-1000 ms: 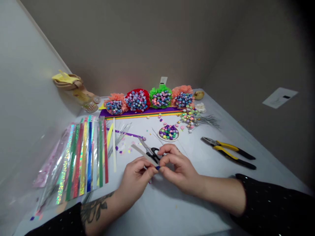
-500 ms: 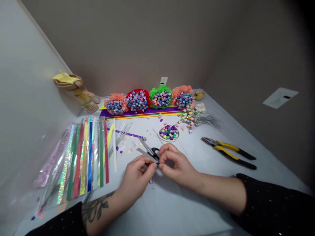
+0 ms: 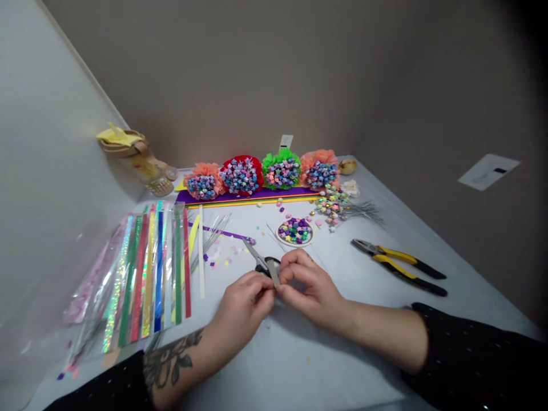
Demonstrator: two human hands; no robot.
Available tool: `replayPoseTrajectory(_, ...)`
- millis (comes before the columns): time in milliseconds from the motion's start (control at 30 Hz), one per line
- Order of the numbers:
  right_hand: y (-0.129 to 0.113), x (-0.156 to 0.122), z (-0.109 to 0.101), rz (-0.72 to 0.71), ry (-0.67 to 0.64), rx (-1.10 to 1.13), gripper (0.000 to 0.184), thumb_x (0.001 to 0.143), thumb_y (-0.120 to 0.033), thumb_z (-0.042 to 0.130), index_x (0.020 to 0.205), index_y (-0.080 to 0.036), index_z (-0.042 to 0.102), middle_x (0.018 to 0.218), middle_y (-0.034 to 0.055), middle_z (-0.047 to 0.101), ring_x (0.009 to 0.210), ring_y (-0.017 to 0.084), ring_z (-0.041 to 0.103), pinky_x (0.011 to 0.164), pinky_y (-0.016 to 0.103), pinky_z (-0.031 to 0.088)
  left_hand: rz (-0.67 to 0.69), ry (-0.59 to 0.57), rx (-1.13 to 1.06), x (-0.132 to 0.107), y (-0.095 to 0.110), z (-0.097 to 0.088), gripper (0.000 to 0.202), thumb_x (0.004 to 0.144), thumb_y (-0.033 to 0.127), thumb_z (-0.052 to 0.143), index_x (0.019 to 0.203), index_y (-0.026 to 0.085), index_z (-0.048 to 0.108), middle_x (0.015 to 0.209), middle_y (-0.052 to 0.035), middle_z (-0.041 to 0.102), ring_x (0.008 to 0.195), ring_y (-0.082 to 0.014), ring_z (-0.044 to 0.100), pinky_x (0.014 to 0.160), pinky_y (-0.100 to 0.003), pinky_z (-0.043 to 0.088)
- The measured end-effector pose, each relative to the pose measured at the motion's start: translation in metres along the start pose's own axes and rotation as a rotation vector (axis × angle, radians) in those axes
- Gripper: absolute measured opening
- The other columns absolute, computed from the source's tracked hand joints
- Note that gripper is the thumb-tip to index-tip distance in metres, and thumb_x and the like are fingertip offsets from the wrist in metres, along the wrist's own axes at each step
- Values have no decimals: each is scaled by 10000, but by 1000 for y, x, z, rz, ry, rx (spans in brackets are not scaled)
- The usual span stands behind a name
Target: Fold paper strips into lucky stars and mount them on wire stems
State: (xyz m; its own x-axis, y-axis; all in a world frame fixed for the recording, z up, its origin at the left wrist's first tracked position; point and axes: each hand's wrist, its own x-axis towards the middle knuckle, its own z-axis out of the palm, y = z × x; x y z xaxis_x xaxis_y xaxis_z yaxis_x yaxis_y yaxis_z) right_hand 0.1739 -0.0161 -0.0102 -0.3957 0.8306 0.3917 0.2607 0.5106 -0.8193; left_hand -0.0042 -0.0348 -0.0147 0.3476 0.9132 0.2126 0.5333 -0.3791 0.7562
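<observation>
A narrow greyish paper strip (image 3: pixel 273 272) stands up between my two hands, its lower end pinched at the fingertips. My left hand (image 3: pixel 245 303) is closed with thumb and fingers at the strip's left side. From the other side my right hand (image 3: pixel 311 290) pinches it between thumb and forefinger, the other fingers curled. How the strip is folded at its lower end is hidden by the fingertips. Just behind the hands lie scissors (image 3: pixel 251 249) with black handles, partly covered by the strip and my right hand. Beyond them sits a small round dish (image 3: pixel 295 244) of purple, pink and green folded paper stars.
Packs of shiny paper strips (image 3: pixel 146 274) lie at the left. Pliers (image 3: pixel 396 262) with yellow-black handles rest at the right. Star-filled flower heads (image 3: pixel 280 171) line the back, near loose stars (image 3: pixel 329 202) and a wire bundle (image 3: pixel 363 212). A boot-shaped container (image 3: pixel 143 162) stands back left.
The paper strip has swung from pointing left to standing nearly upright between my hands. A purple loop below my fingers is no longer visible. Both hands stay nearly in place.
</observation>
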Motion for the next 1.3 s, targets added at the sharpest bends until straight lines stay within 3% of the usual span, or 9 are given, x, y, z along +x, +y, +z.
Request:
replayPoseTrajectory(167, 2, 3, -2, 37, 11, 62, 135, 824, -139, 527, 920, -200, 600, 920, 58, 525, 906, 169, 525, 803, 321, 442, -132, 4, -73, 2, 2, -1, 109, 820, 169, 511, 734, 168, 578, 693, 6, 562, 585, -96, 532, 533, -188, 426)
replayPoseTrajectory(367, 1, 4, -1, 95, 16, 16, 82, 755, -105, 575, 741, -185, 565, 810, 28, 522, 804, 152, 536, 728, 287, 442, -259, 93, -228, 3, 6, -2, 155, 820, 234, 527, 683, 163, 533, 662, 22, 534, 504, -73, 508, 452, -164, 425)
replayPoseTrajectory(567, -1, 3, -1, -4, 23, -66, 97, 773, -101, 548, 765, -190, 585, 799, 38, 549, 787, 158, 550, 706, 287, 455, -253, 85, -173, 0, 6, -3, 141, 803, 238, 562, 709, 154, 627, 687, -16, 601, 574, -108, 565, 503, -196, 459)
replayPoseTrajectory(700, -1, 2, -2, -34, 30, -87, 108, 790, -101, 531, 787, -196, 583, 801, 43, 548, 791, 165, 552, 708, 300, 461, -161, 64, -192, 1, 9, -7, 125, 805, 205, 577, 698, 168, 629, 661, 0, 594, 604, -108, 559, 555, -200, 453)
replayPoseTrajectory(900, -1, 2, -2, -67, -4, -71, 112, 791, -94, 513, 805, -191, 568, 823, 51, 538, 823, 175, 531, 729, 312, 451, -141, 44, -194, 2, 10, -8, 79, 803, 187, 595, 739, 173, 639, 702, 3, 617, 635, -106, 567, 600, -199, 448)
replayPoseTrajectory(1167, 0, 4, 1, 75, -15, 111, 67, 791, -127, 556, 764, -182, 584, 812, 32, 540, 774, 139, 540, 693, 262, 443, -93, 120, -211, 0, 6, -6, 114, 825, 176, 554, 732, 167, 619, 698, -8, 576, 644, -112, 549, 574, -197, 441)
replayPoseTrajectory(1300, 0, 5, 0, 144, -35, 185, 85, 792, -158, 553, 710, -180, 557, 784, 27, 526, 736, 137, 520, 658, 261, 431, -80, 65, -237, 1, 7, -6, 126, 847, 192, 525, 775, 173, 627, 762, -28, 602, 704, -126, 564, 641, -220, 462)
